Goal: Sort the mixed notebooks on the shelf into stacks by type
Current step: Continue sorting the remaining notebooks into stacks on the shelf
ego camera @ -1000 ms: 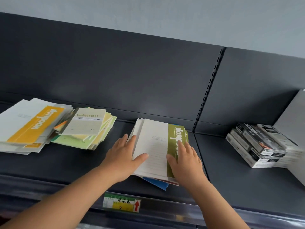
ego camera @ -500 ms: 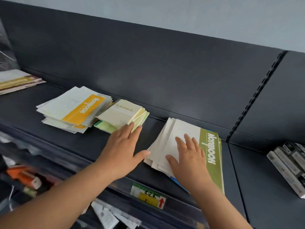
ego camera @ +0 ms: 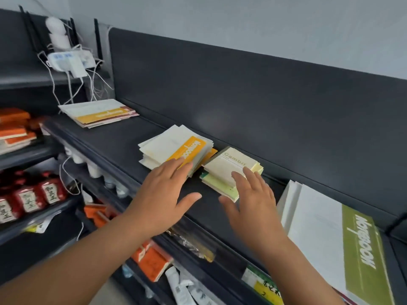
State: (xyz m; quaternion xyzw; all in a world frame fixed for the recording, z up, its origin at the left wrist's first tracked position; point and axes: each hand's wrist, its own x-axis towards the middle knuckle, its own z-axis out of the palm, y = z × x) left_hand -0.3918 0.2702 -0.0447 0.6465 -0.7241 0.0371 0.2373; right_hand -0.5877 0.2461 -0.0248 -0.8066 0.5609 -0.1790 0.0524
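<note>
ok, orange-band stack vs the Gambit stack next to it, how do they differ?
Orange-band stack: white covers with an orange strip; Gambit stack: cream top, pale green and yellow below. Orange-band stack has the larger footprint, Gambit stack the smaller. Left hand is at the orange-band stack, right hand at the Gambit stack. Both lie flat on the shelf, loosely fanned.

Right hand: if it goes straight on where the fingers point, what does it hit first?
The Gambit stack. The right hand is open, fingers pointing at it, tips overlapping its near edge; I can't tell whether they touch. Past the stack, only the back panel.
</note>
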